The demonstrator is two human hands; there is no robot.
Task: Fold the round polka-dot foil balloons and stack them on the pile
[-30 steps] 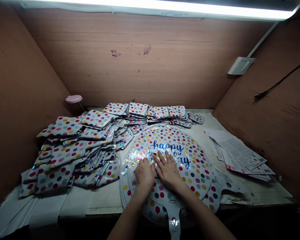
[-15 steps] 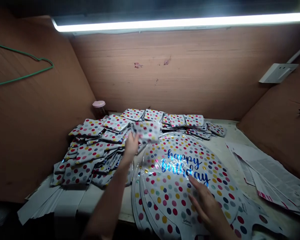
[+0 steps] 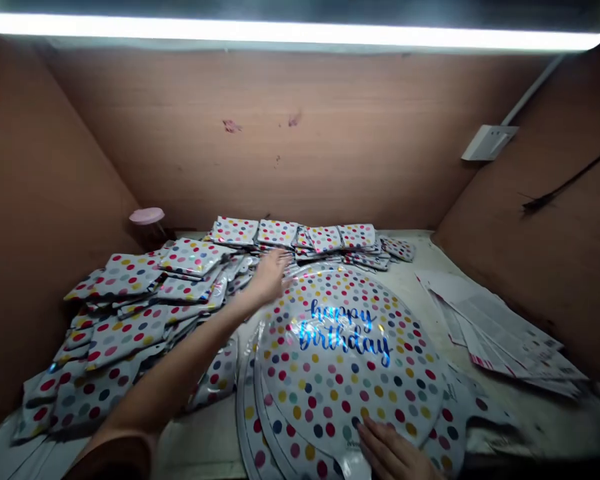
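Flat, round foil balloons (image 3: 350, 393) with coloured dots lie overlapping in front of me, the top one lettered "happy birthday" in blue. My left hand (image 3: 273, 273) is at their upper left edge, close to the back row of folded balloons (image 3: 277, 232). Its fingers are slightly blurred but look apart, with nothing visible in them. My right hand (image 3: 393, 450) rests flat on the lower part of the top balloon, beside its tail (image 3: 354, 465). More folded dotted balloons (image 3: 127, 333) are heaped to the left.
Printed paper sheets (image 3: 500, 333) are spread on the right of the table. A jar with a pink lid (image 3: 147, 216) stands at the back left. Wooden panels (image 3: 330, 160) close in the back and sides, with a white socket (image 3: 490, 143) on the right.
The folded balloon that was in my left hand is out of it. My right hand has come down toward the top balloon's lower edge. The view has turned right.
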